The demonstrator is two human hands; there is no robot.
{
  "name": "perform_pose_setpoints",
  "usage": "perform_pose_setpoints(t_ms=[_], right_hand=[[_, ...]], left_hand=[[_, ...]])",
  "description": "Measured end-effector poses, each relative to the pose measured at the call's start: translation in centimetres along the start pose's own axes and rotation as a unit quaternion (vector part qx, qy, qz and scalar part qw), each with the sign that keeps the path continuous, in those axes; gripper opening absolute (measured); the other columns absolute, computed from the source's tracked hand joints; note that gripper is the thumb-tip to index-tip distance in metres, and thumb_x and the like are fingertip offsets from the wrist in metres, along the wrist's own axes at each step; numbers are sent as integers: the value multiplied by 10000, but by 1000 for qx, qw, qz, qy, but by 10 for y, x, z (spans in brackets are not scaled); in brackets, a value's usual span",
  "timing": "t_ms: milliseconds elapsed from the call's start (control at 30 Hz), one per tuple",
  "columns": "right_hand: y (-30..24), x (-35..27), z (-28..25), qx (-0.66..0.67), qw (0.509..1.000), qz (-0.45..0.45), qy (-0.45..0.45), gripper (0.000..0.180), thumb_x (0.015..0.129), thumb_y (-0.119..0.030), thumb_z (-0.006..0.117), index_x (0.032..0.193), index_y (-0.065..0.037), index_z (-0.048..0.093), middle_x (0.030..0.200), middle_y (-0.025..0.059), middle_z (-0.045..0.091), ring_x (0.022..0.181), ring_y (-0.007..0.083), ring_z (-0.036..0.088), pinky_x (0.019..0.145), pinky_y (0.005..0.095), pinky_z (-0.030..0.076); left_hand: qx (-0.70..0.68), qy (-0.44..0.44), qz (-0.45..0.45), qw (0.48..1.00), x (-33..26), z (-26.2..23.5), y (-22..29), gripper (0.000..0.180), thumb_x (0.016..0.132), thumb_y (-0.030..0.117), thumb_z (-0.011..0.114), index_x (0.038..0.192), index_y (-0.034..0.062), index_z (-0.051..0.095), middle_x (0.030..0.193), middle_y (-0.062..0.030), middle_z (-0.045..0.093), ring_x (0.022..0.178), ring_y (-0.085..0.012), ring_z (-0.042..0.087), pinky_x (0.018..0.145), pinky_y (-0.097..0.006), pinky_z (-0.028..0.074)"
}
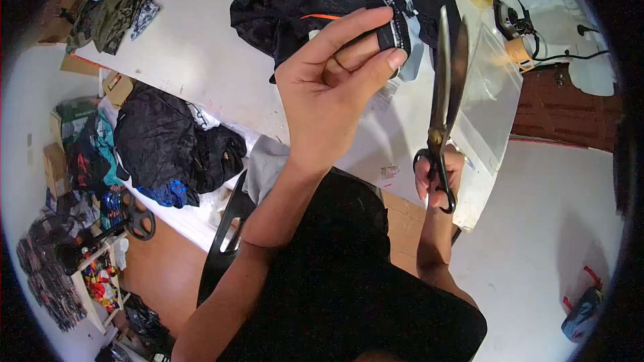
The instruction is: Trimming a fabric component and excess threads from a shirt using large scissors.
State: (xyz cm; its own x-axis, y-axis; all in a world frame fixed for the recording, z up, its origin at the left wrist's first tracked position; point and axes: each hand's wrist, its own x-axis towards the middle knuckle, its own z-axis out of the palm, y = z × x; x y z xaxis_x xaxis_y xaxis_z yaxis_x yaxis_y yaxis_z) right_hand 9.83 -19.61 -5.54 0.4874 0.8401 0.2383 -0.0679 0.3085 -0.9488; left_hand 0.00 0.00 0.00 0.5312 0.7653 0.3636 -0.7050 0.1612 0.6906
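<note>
Beside the bench (208, 33) and its dark garment (268, 7), scissors (439, 110) with parted blades fill your right hand's (439, 177) curled grip; a careless swing could nick your left hand (322, 84), pinching the black strip (401, 30) above the bench; loosening could drop it.

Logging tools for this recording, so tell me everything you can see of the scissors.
The scissors have long, slim, metal-looking blades, one brighter, joined at a pivot, and black loop handles. The blades stand slightly apart, tips toward the picture's top. The right grip holds the handles; they show mostly against the white table.
</note>
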Motion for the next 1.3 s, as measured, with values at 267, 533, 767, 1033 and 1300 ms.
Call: perform_pose_setpoints(t_ms=[267, 533, 767, 1033, 1300], right_hand=[[-5, -9, -16, 0, 998, 33, -60, 479, 528, -366, 859, 577, -1, 554, 395, -2, 453, 311, 88, 430, 347, 192, 286], [-4, -7, -13, 14, 997, 49, -59, 480, 538, -381, 853, 562, -8, 551, 391, -9, 448, 313, 87, 417, 350, 196, 274], [-4, -7, -14, -1, 997, 36, -64, 488, 535, -409, 844, 560, -19, 552, 386, -12, 447, 303, 83, 400, 342, 199, 242], [-4, -8, -18, -4, 996, 46, -73, 492, 532, -423, 839, 557, -22, 553, 381, -17, 437, 306, 77, 395, 342, 202, 235], [-4, -10, -20, 4, 996, 47, -76, 466, 524, -397, 834, 563, -26, 556, 388, -18, 446, 311, 87, 405, 349, 205, 258]], left_hand=[[-37, 5, -4, 999, 4, 6, 7, 432, 746, -154, 605, 1165, -79, 525, 1044, -185, 625, 958, -186, 621, 852, -256, 510], [-61, -15, 18, 998, 5, 6, 11, 430, 763, -156, 591, 1178, -89, 504, 1056, -187, 620, 968, -185, 613, 845, -253, 503], [-71, -22, 17, 997, 4, 7, 12, 456, 742, -174, 589, 1182, -86, 504, 1080, -205, 607, 993, -212, 612, 864, -275, 506], [-53, -23, 13, 998, 3, 4, 13, 454, 750, -166, 586, 1188, -85, 499, 1092, -200, 603, 1003, -215, 607, 870, -282, 502], [-50, -27, 15, 998, 2, 4, 10, 433, 780, -145, 572, 1200, -82, 491, 1131, -184, 584, 1043, -216, 586, 907, -297, 479]])
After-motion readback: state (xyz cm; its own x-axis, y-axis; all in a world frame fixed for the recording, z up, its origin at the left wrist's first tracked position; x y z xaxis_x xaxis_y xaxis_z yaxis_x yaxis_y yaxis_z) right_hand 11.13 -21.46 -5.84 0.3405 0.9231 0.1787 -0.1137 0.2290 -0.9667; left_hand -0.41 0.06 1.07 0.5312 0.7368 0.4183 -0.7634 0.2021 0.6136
